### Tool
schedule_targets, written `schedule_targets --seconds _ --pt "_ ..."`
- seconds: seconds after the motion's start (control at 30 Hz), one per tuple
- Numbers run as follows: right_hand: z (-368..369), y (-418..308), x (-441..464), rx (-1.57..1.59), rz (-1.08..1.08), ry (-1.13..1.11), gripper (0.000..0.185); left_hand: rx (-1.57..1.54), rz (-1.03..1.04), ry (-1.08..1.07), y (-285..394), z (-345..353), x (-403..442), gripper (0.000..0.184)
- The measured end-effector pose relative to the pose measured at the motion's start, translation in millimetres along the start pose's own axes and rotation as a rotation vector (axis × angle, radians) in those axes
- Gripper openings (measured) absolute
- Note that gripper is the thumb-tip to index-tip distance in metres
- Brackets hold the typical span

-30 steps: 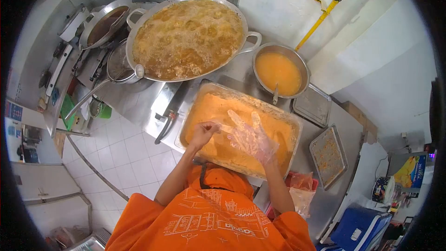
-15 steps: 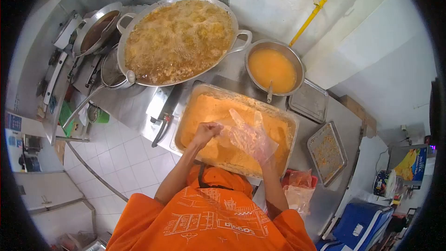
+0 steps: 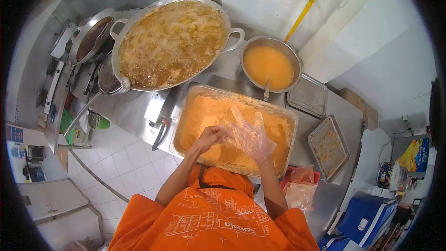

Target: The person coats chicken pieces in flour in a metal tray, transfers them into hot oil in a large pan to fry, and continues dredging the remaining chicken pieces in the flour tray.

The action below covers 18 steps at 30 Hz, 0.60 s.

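My right hand (image 3: 251,137) wears a clear plastic glove smeared with orange coating. Its fingers are spread, and nothing is held in it. The bare left hand (image 3: 211,138) pinches the glove at the right hand's finger or thumb side. Both hands are over a large metal tray (image 3: 177,132) of orange powder (image 3: 204,111). Behind the tray, a wide pan (image 3: 222,9) holds bubbling oil (image 3: 172,42) with pieces frying in it. A metal bowl (image 3: 297,60) of orange liquid (image 3: 268,67) stands at the back right, with a utensil handle (image 3: 266,90) sticking out.
A lidded flat tray (image 3: 307,95) and a smaller crumb-strewn tray (image 3: 329,148) lie at the right. Plastic bags (image 3: 299,190) rest in a red container near my right arm. A strainer (image 3: 109,76) and another pan (image 3: 93,39) are at the left.
The view has shifted slightly, so pans and bowl appear further left. The left hand has moved closer against the gloved hand; the glove finger stretched between them earlier shows less.
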State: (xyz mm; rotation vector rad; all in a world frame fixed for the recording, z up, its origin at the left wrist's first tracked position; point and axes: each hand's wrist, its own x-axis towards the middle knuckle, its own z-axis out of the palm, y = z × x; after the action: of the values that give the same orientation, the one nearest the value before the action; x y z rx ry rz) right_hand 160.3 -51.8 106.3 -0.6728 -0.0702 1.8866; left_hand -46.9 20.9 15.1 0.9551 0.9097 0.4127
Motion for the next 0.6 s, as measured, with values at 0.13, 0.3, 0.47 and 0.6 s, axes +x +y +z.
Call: schedule_targets --seconds 0.13,0.3,0.47,0.6 --pt "3 -1 0 0.015 0.025 -0.039 0.084 0.036 0.04 0.084 0 -3 3 0.027" --pt "15 -2 -3 -0.022 -0.003 0.034 0.088 -0.001 0.032 0.018 -3 2 0 0.03" --pt "5 0 1 0.061 -0.009 -0.053 0.086 -0.014 0.081 0.167 -12 -19 8 0.026" --pt "-2 -4 6 0.424 0.047 -0.369 0.082 -0.074 0.056 0.271 -11 -22 4 0.023"
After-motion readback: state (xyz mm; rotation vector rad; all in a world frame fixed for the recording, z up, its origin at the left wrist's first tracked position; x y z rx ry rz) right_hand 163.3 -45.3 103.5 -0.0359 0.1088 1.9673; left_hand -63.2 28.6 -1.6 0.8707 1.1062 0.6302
